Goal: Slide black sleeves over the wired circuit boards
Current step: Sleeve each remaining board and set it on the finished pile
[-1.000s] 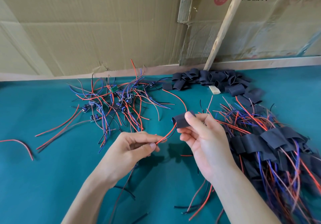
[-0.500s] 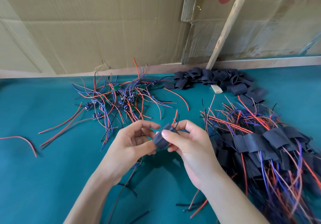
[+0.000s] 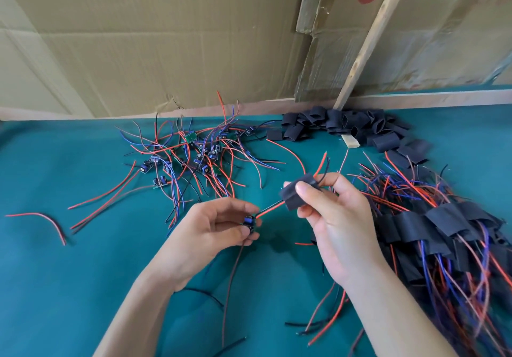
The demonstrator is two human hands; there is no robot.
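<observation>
Sleeve: a black sleeve (image 3: 297, 194) is being pinched between thumb and fingers of the right hand (image 3: 332, 218), just right of frame centre, above the teal table (image 3: 69, 287).
Wires: a red and black wire pair (image 3: 270, 208) is being threaded through the sleeve; the free ends are being shown sticking out of its upper end.
Board: a small circuit board (image 3: 248, 222) is being gripped by the fingertips of the left hand (image 3: 210, 234), below and left of the sleeve; sleeve and board are being kept apart, joined only by the wire pair.
Hands: both are being held clamped, near each other but not touching.
Unsleeved boards (image 3: 191, 157): a tangle with red, blue and black leads is lying at upper centre-left.
Loose sleeves (image 3: 346, 126): a black heap is lying at upper centre-right, against the cardboard wall (image 3: 166, 37).
Sleeved boards (image 3: 443, 232): a pile is being stacked at the right edge.
Stray wire (image 3: 47, 219): lying at far left.
</observation>
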